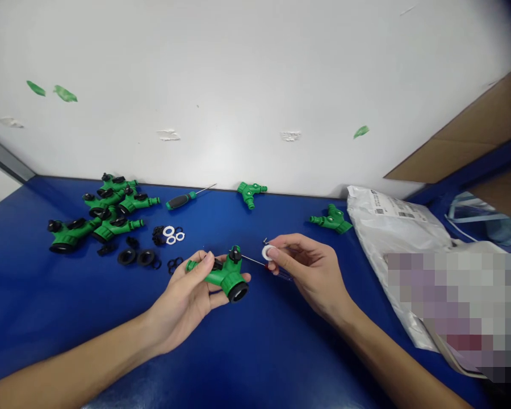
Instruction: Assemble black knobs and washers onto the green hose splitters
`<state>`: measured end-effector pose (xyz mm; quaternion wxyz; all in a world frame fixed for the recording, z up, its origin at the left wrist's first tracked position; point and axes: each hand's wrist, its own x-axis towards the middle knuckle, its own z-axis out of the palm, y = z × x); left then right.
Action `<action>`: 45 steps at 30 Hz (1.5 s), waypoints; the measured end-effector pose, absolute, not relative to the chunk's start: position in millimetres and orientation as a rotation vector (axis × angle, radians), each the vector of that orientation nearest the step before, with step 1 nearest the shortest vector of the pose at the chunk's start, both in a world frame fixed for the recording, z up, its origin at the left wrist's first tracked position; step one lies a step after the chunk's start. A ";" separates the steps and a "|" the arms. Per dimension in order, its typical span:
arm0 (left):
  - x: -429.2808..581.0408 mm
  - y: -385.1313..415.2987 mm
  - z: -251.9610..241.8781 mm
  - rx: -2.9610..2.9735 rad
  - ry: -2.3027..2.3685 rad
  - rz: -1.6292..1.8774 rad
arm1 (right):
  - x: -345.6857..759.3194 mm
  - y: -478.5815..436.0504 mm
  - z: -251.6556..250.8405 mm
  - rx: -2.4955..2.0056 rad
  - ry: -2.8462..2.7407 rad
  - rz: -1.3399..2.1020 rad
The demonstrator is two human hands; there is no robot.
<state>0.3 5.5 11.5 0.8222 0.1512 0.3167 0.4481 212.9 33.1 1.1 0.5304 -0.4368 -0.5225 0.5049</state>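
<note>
My left hand (pixel 187 298) is closed around a green Y-shaped hose splitter (pixel 223 275) with black knobs and a black threaded collar, held just above the blue table (pixel 255 352). My right hand (pixel 310 270) pinches a small white ring washer (pixel 267 252) between thumb and fingertips, close to the splitter's right side. A thin metal pick or screwdriver shaft (pixel 253 261) lies between the two hands, partly under my right fingers.
A pile of several finished green splitters (pixel 104 213) lies at the left with black collars (pixel 135 257) and white and black washers (pixel 170 234). A green-handled screwdriver (pixel 183 200), two bare green splitter bodies (pixel 251 193) (pixel 333 220) and a white plastic bag (pixel 392 227) sit farther back and right.
</note>
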 end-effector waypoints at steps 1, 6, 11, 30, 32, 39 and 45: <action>-0.1 5.9 12.2 0.318 0.678 0.953 | 211.9 32.4 2.2 -1.038 -1.256 1.208; -1.7 8.4 16.7 0.292 0.703 0.936 | 210.0 29.6 7.4 -1.056 -1.292 1.191; -4.3 9.2 14.9 0.287 0.663 0.882 | 212.4 30.7 3.9 -1.156 -1.540 0.952; -5.9 -13.7 1.1 1.192 0.617 0.812 | 203.5 76.4 -13.9 -1.116 -2.226 0.331; -4.6 -13.9 0.8 1.174 0.626 0.793 | 198.3 83.0 -12.6 -1.094 -2.266 0.358; -2.2 -13.8 -2.7 1.120 0.588 0.787 | 182.6 95.2 -5.0 -1.015 -2.395 0.471; -0.8 -14.4 -1.9 1.087 0.521 0.819 | 146.2 106.9 0.7 -0.900 -2.475 0.568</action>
